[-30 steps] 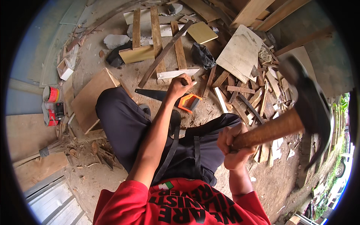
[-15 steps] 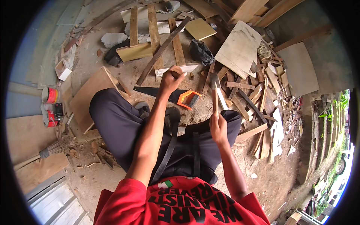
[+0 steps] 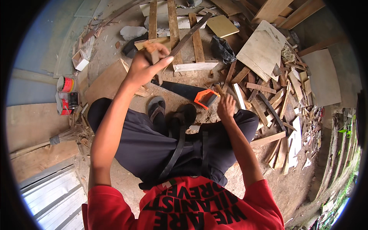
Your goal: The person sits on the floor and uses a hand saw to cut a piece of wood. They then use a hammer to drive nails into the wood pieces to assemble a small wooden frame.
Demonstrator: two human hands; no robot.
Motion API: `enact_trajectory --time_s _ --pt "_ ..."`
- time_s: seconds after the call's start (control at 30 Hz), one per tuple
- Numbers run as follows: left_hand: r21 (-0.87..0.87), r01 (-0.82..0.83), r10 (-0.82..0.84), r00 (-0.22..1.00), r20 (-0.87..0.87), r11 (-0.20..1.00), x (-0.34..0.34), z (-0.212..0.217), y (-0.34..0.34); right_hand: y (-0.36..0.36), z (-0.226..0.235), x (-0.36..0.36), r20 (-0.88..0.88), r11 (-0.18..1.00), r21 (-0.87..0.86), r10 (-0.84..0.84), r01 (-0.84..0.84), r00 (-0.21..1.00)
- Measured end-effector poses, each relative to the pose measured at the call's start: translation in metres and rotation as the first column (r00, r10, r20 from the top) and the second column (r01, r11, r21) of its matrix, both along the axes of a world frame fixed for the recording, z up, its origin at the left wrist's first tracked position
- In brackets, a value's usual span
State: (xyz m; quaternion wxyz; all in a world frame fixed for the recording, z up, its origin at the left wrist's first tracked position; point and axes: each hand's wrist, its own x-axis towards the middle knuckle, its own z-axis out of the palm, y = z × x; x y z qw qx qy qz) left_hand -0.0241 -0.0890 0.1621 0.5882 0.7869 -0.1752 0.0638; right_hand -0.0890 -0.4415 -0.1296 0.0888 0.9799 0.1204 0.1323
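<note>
My left hand (image 3: 143, 67) is raised in front of the work area, its fingers curled and thumb extended around a brown piece of wood (image 3: 155, 57), partly hidden by the fingers. A long dark wooden strip (image 3: 193, 31) runs just beyond that thumb. My right hand (image 3: 227, 106) is closed round the handle of a hammer (image 3: 219, 89), which points away from me near my right knee. Between the hands, a handsaw (image 3: 180, 90) with a black blade and orange-black handle lies on the ground. Ahead lies a frame of wooden slats (image 3: 173, 32) with a white crosspiece (image 3: 196, 66).
Scrap wood (image 3: 264, 103) is heaped at the right beside a pale board (image 3: 261, 50). A black plastic bag (image 3: 223, 49) and a yellowish panel (image 3: 222, 26) lie ahead. Red cans (image 3: 66, 84) and a broom (image 3: 63, 137) are at the left. My sandalled feet (image 3: 157, 107) are below the saw.
My left hand has moved left and up from the white crosspiece and now grips a piece of wood. My right hand has risen, with the hammer's handle now foreshortened. The view has shifted slightly.
</note>
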Motion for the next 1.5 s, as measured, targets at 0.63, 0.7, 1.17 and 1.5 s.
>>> enact_trajectory --time_s 0.63,0.7,1.17,1.5 --pt "-0.209 -0.294 0.291 0.956 -0.041 0.933 -0.033 0.044 0.028 0.076 0.018 0.013 -0.444 0.789 0.613 0.312 0.031 0.84" --pt "-0.222 -0.315 0.309 0.949 -0.06 0.923 -0.032 0.055 0.018 0.052 0.057 0.013 -0.457 0.644 0.755 0.388 0.119 0.8" --pt "-0.111 -0.387 0.384 0.922 -0.053 0.915 0.031 0.022 -0.068 -0.105 0.319 -0.059 -0.193 -0.666 0.699 0.175 0.26 0.966" --pt "-0.723 -0.106 -0.124 0.958 -0.257 0.683 0.027 0.054 -0.121 -0.034 0.292 -0.059 -0.128 -0.82 0.506 0.234 0.266 0.964"
